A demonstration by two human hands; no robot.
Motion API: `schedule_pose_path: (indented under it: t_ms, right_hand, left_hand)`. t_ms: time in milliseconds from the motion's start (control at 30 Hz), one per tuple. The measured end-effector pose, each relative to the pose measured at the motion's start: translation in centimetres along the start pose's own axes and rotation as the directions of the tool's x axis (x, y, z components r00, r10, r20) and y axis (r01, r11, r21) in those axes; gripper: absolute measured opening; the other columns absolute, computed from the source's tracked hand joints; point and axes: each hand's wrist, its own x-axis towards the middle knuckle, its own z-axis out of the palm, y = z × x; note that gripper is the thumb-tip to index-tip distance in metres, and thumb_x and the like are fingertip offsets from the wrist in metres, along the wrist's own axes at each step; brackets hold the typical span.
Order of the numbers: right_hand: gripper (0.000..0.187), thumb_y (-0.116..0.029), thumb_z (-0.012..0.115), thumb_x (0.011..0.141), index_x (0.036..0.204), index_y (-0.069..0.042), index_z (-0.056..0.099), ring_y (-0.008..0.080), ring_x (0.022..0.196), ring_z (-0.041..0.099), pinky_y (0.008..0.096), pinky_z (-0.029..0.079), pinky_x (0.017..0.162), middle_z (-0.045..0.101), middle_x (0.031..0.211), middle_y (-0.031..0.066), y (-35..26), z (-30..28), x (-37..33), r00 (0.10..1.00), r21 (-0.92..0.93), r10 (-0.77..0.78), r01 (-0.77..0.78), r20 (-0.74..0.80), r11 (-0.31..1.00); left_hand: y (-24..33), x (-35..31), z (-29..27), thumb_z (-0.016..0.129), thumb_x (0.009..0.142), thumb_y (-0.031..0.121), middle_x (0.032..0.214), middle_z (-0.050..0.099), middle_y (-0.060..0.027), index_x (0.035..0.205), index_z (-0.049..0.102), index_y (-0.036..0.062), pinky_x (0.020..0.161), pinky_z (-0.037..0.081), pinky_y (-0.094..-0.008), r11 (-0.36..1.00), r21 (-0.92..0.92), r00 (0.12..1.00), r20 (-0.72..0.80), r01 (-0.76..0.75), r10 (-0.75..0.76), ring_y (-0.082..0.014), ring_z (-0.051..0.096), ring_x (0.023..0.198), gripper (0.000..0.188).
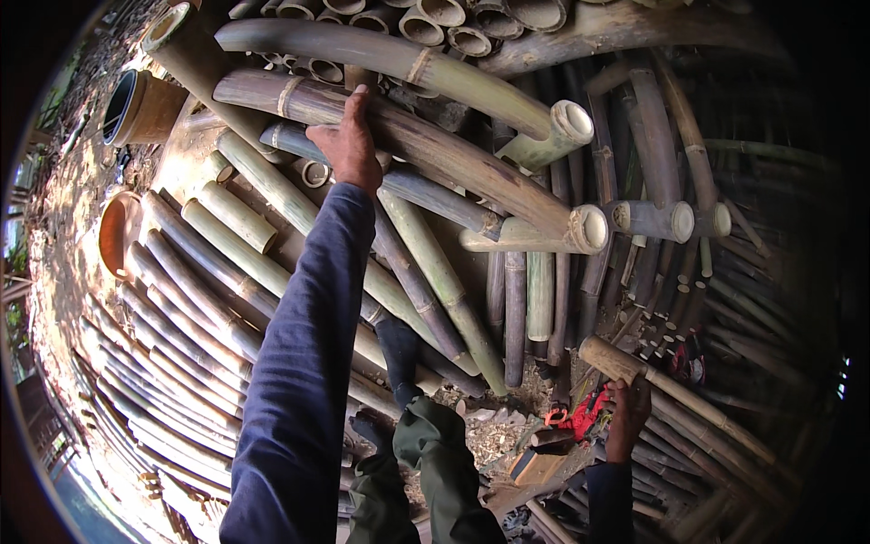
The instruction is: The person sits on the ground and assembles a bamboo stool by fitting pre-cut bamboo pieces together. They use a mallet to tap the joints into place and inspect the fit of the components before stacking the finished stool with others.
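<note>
My left hand (349, 152), at the end of an outstretched dark blue sleeve, is closed on a thick brownish bamboo pole (453, 159). That pole slopes down to the right, ending at a short bamboo crosspiece (535, 234) with a pale cut end. Just beyond lies a similar greenish pole (480, 89) with its own crosspiece. At the lower right, my right hand (627, 419) has its fingers curled against a mallet-shaped bamboo piece (614, 359), close to its head; its thin shaft runs off to the lower right. A red object with straps (587, 415) lies beside this hand.
Many bamboo poles (190, 381) lie side by side at the left. Stacked hollow bamboo ends (421, 25) fill the far side. An orange-brown basin (116, 236) and a bucket (136, 107) stand at the left. More T-shaped bamboo pieces (657, 220) are at the right. Wood chips litter the ground near my feet.
</note>
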Motion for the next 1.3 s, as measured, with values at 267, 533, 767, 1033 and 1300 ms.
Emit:
schedule_pose_path:
  t_ms: [267,533,767,1033,1300]
  right_hand:
    - [0.03,-0.027,0.075,0.1,0.118,-0.008,0.06,0.0097,0.078,0.067,0.0247,0.055,0.063,0.068,0.095,0.0011,3.8,7.0,-2.1,0.981,0.18,0.11,-0.139,0.16,0.974]
    - [0.034,-0.026,0.075,0.098,0.117,-0.008,0.053,0.0246,0.077,0.071,0.0373,0.064,0.07,0.069,0.092,0.0137,-3.2,25.8,1.6,0.859,0.664,0.227,-0.502,0.459,0.555]
    - [0.022,-0.023,0.073,0.098,0.103,-0.009,0.057,0.0141,0.058,0.065,0.0301,0.056,0.05,0.063,0.075,0.0033,-11.4,33.3,2.8,0.902,0.411,-0.066,-0.129,0.427,0.902]
    - [0.017,-0.014,0.077,0.086,0.096,-0.004,0.069,0.0133,0.055,0.064,0.0291,0.054,0.046,0.068,0.076,0.0051,-10.3,41.6,-11.7,0.647,-0.013,0.053,-0.066,0.761,0.998]
    - [0.081,-0.025,0.072,0.097,0.165,-0.014,0.029,0.0367,0.136,0.059,0.0443,0.056,0.103,0.044,0.159,0.0274,-36.0,47.7,-25.8,0.054,0.8,-0.817,0.174,0.574,0.574]
  left_hand:
    - [0.7,-13.4,-15.5,0.082,0.087,0.046,0.139,0.053,-0.0225,0.14,0.053,-0.0006,0.11,0.044,-0.0462,0.868,0.495,0.885,0.389,0.033,-0.255,-0.0324,0.054,0.13,0.077]
    - [-2.4,-44.9,-51.5,0.084,0.083,0.047,0.107,0.074,-0.0224,0.115,0.067,-0.002,0.094,0.054,-0.0474,0.271,0.949,0.796,0.036,0.163,-0.604,-0.0396,0.07,0.106,0.061]
    - [3.7,-54.6,-52.2,0.081,0.082,0.038,0.136,0.055,-0.0226,0.134,0.052,0.0059,0.105,0.045,-0.0553,-0.163,0.985,0.722,-0.148,0.05,-0.676,-0.042,0.053,0.129,0.067]
    - [2.8,-57.1,-50.4,0.068,0.088,0.032,0.127,0.06,-0.0164,0.125,0.057,0.0069,0.101,0.045,-0.0524,-0.124,0.989,0.781,-0.137,0.077,-0.609,-0.0361,0.056,0.127,0.046]
    - [1.7,-58.9,-52.3,0.07,0.086,0.037,0.128,0.06,-0.0189,0.122,0.06,0.0047,0.103,0.044,-0.0567,-0.03,0.976,0.783,-0.191,0.216,-0.591,-0.039,0.055,0.127,0.049]
